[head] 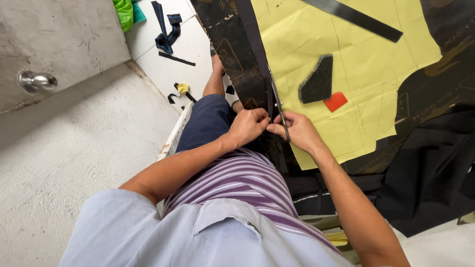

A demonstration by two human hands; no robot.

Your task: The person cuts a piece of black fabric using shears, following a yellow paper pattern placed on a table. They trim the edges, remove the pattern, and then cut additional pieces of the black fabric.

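Note:
My left hand (249,126) and my right hand (298,131) meet at the near edge of a table. The table is covered by black patterned fabric (232,54) with a yellow paper pattern (356,69) laid on it. My right hand grips scissors (279,106) whose thin metal blades point away along the paper's left edge. Fingers of my left hand pinch a narrow strip of the black fabric right beside the blades. The scissor handles are hidden inside my right hand.
A dark grey wedge-shaped piece (316,79) and a red chip (335,101) lie on the paper, with a long dark ruler (356,17) at the top. Plain black cloth (435,168) hangs at the right. Fabric scraps (166,34) lie on the white floor, and a metal knob (37,81) sticks out at the left.

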